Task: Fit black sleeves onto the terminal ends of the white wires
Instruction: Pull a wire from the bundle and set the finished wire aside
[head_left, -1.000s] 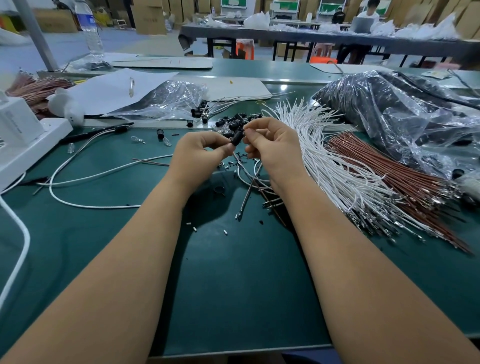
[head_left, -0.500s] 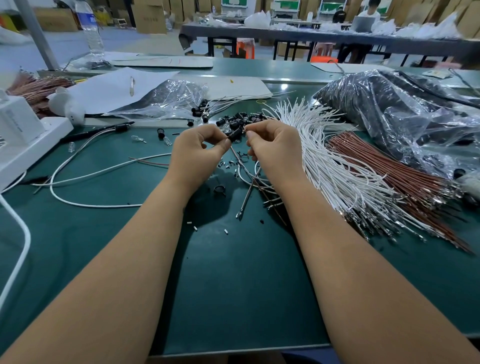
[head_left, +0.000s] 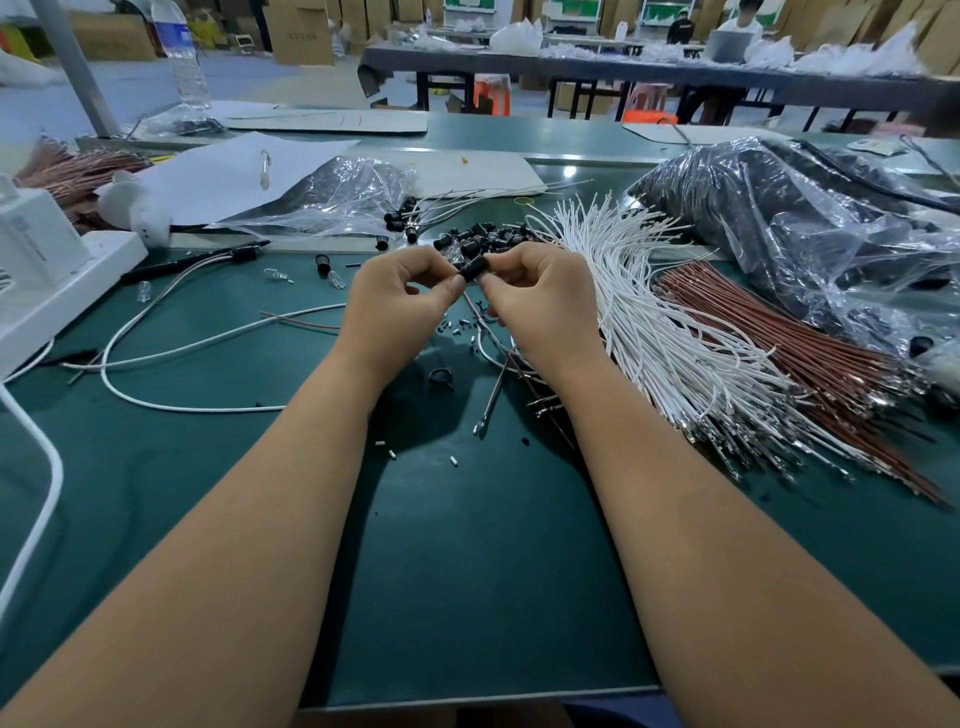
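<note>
Over the middle of the green mat, my left hand (head_left: 400, 301) and my right hand (head_left: 540, 296) meet, and both pinch one black sleeve (head_left: 474, 267) between their fingertips. A thin wire (head_left: 493, 395) with a metal terminal hangs down from the sleeve between my wrists onto the mat. Behind my hands lies a heap of loose black sleeves (head_left: 488, 238). A big fan of white wires (head_left: 670, 332) with metal terminals spreads to the right of my right hand.
Brown wires (head_left: 810, 364) lie beside the white ones, with a black-filled plastic bag (head_left: 810, 223) behind them. A clear bag (head_left: 332, 197) and paper sit at the back left. A white device (head_left: 47, 270) and white cables (head_left: 171, 358) occupy the left. Small offcuts dot the green mat (head_left: 467, 571).
Both hands have lifted slightly away from me, still pinching the black sleeve between them. The hanging wire has shifted a little with them.
</note>
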